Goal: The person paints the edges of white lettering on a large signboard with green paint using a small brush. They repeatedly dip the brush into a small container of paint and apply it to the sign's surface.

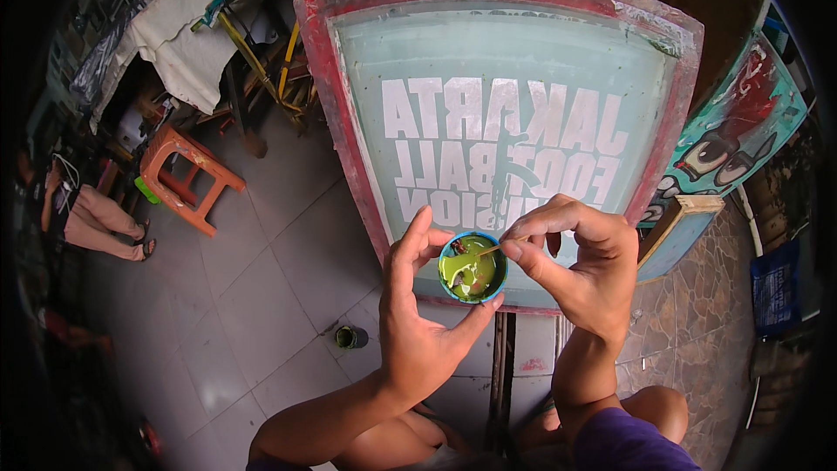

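My left hand (424, 323) is wrapped round a small round cup (473, 267) with a blue rim, thumb on its near side and fingers on its far left side. Green liquid with pale streaks lies inside the cup. Between the thumb and forefinger of my right hand (582, 262) is a thin wooden stick (493, 249), whose far end dips into the green liquid. Beneath both hands, a screen-printing frame (356, 139) with a red-stained border leans, its pale mesh carrying large reversed lettering and a figure shape. My hands and the cup hide part of its lower end.
A small dark cup (351, 337) stands on the tiled floor to the left. Farther left is an orange plastic stool (190, 176), with a person (103, 218) beyond it. At right, a painted board (741, 139) and a smaller wood-edged frame (676, 240) lean near the screen.
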`<act>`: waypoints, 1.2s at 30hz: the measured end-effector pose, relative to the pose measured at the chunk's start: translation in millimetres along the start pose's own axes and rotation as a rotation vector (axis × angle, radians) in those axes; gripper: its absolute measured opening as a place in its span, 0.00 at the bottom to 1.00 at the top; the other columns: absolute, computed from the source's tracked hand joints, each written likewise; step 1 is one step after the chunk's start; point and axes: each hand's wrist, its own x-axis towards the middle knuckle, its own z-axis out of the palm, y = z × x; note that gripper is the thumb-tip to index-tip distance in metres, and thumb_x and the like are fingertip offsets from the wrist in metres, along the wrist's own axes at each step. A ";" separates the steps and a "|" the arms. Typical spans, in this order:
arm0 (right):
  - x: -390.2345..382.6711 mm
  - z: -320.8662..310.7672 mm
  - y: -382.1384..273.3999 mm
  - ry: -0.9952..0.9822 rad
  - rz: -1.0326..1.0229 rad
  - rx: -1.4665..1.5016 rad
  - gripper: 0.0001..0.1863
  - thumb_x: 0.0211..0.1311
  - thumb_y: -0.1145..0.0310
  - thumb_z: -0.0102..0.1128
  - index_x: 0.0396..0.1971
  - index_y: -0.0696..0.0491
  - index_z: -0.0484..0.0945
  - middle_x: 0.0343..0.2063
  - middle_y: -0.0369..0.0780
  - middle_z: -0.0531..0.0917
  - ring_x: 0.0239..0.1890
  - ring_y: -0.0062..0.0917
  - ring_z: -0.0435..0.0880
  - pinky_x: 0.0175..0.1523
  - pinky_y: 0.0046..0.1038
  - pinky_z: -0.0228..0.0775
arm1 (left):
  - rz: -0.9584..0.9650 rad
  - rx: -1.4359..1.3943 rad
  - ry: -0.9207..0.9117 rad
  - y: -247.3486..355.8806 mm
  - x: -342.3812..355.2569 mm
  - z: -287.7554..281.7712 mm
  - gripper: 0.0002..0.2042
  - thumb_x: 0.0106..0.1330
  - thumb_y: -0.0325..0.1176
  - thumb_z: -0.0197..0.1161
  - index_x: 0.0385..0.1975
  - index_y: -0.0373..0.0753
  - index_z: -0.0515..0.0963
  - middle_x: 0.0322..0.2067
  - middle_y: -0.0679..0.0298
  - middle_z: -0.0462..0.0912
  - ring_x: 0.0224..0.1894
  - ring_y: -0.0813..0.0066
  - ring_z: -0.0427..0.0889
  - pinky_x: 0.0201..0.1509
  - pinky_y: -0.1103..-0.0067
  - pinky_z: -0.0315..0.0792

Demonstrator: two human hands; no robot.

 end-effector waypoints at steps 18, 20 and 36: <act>22.5 -6.1 -12.4 0.055 -0.143 -0.070 0.07 0.53 0.81 0.72 0.30 0.56 0.84 0.30 0.39 0.90 0.32 0.20 0.85 0.33 0.21 0.68 | -0.033 0.015 -0.005 -2.3 -1.3 -5.1 0.49 0.51 0.22 0.78 0.73 0.34 0.55 0.52 0.58 0.75 0.55 0.69 0.77 0.64 0.70 0.69; 56.1 -20.3 -17.2 0.118 -0.307 -0.009 0.07 0.54 0.84 0.72 0.31 0.60 0.81 0.30 0.44 0.89 0.37 0.27 0.88 0.42 0.26 0.80 | -0.067 0.032 -0.035 3.2 -7.6 -2.7 0.48 0.50 0.24 0.79 0.72 0.34 0.57 0.52 0.57 0.76 0.56 0.68 0.77 0.64 0.70 0.69; 221.8 -33.0 7.1 -0.485 -0.380 -0.323 0.04 0.66 0.75 0.66 0.35 0.60 0.85 0.32 0.38 0.88 0.38 0.19 0.87 0.52 0.24 0.81 | -0.061 -0.060 -0.190 9.4 -7.5 7.5 0.48 0.49 0.25 0.80 0.73 0.36 0.58 0.52 0.58 0.77 0.55 0.65 0.77 0.63 0.69 0.70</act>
